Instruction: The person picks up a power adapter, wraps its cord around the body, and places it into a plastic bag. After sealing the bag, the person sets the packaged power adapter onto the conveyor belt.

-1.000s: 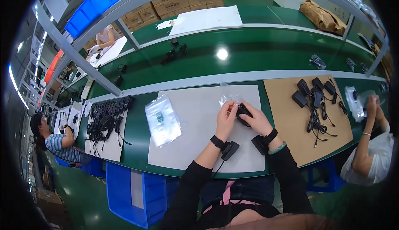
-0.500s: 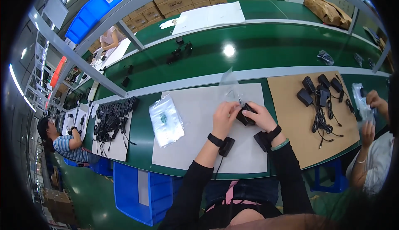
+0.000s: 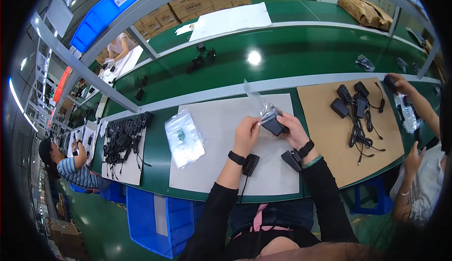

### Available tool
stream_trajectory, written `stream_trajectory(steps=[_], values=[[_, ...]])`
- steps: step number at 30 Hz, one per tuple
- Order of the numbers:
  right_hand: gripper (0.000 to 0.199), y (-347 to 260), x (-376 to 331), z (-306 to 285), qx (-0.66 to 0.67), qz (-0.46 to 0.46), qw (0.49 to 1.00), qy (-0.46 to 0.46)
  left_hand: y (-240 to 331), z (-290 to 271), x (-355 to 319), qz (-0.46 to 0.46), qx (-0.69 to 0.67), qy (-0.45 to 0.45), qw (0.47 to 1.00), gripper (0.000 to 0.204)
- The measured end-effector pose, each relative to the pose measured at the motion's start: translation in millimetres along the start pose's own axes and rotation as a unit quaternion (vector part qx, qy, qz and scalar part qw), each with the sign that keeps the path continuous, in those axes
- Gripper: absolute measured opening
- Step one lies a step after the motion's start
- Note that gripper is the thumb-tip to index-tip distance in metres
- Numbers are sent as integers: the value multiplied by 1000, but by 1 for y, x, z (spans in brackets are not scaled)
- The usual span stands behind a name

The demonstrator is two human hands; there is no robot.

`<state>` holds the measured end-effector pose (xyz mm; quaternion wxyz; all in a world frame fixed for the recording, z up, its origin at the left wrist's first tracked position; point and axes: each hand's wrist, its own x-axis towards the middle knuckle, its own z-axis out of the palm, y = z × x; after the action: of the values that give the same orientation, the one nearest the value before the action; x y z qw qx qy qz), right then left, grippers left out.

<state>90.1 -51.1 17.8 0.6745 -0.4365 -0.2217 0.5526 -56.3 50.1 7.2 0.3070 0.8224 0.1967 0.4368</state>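
My right hand (image 3: 294, 128) grips a black power adapter (image 3: 274, 125) above the pale work sheet (image 3: 221, 167). A clear plastic bag (image 3: 258, 100) is around the adapter's far end, its film standing up beyond my hands. My left hand (image 3: 246, 133) pinches the bag's edge at the left of the adapter. On the sheet, one black adapter (image 3: 251, 164) with a cord lies by my left wrist, and another adapter (image 3: 291, 160) lies by my right wrist. A stack of clear plastic bags (image 3: 188, 143) rests to the left of my hands.
Several black adapters (image 3: 123, 134) with cords lie at the left. More adapters (image 3: 340, 106) lie on a brown board (image 3: 325, 152) at the right. A co-worker's hand (image 3: 401, 84) holds a dark object there. A metal rail (image 3: 207, 95) crosses behind; a blue bin (image 3: 146, 223) stands below.
The adapter has gone into the bag's opening, and the bag now covers its far end. The co-worker's upper hand at the right has moved farther away with a dark object in it.
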Motion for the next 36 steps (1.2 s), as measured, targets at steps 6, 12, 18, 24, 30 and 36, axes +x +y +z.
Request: stream_trajectory(steps=[6,12,18,24,30,36], values=[[32,-2,-2,1,28,10,999,-13,0,7,1,13,70,34,997,14],[25,8,4,-2,102,-15,995,4,5,12,1,22,53,1,998,19],[23,9,6,-9,-7,-66,998,4,10,11,5,-40,100,20,994,21],[25,10,5,-4,96,-50,994,-13,7,12,1,14,115,-17,993,22],[27,9,-1,3,104,-42,994,-4,2,8,-1,-52,93,-36,994,21],[31,-5,-4,-7,-13,-15,999,-43,5,17,-1,-92,17,26,995,18]])
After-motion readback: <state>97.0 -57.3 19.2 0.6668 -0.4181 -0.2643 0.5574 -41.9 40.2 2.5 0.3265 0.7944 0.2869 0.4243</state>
